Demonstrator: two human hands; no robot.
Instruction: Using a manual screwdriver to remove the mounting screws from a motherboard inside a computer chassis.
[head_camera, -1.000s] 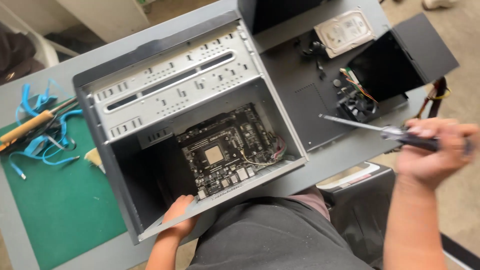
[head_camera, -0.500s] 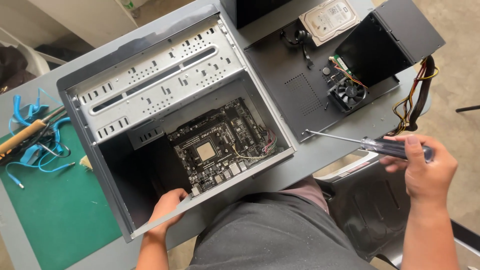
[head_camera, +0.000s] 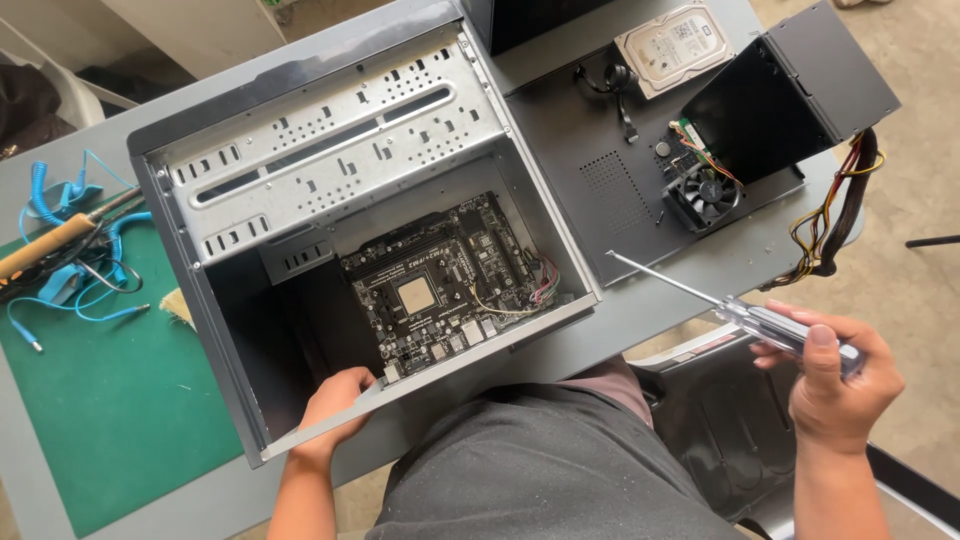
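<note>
On the grey table (head_camera: 640, 310), one open computer case (head_camera: 350, 230) is being gripped by the left hand (head_camera: 335, 405); the right hand (head_camera: 835, 385) is clasping one screwdriver (head_camera: 740, 315), shaft pointing upper left.

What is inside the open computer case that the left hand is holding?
Inside the computer case a black motherboard lies on the bottom, with thin coloured wires at its right edge. A perforated metal drive cage spans the upper part and covers whatever is beneath it. The left hand grips the near edge.
</note>
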